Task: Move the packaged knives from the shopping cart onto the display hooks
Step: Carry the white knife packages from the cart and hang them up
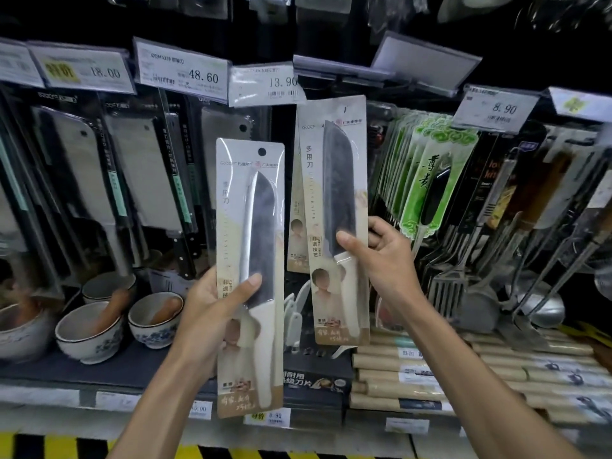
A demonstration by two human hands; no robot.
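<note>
Two packaged knives are up in front of the display wall, one in each hand. The left hand (212,313) is closed around the lower half of the left knife pack (250,276), thumb pressed across the front of the blade and fingers hidden behind the card; the pack stands upright, free of the wall, its round hanging hole at the top unhooked. The right hand (385,260) pinches the right knife pack (337,220) at mid-height, thumb on the front over the blade's lower end, fingers wrapped round the card's right edge. This pack is raised higher, slightly tilted, with its top edge just below the 13.90 price tag (265,84); whether it is on a hook cannot be told. Another identical pack (296,226) hangs just behind it. Cleavers (99,180) in dark packs hang to the left, green-carded utensils (427,180) to the right. On the shelf (49,372) below, near its left end, stand patterned bowls (89,332) with pestles.
</note>
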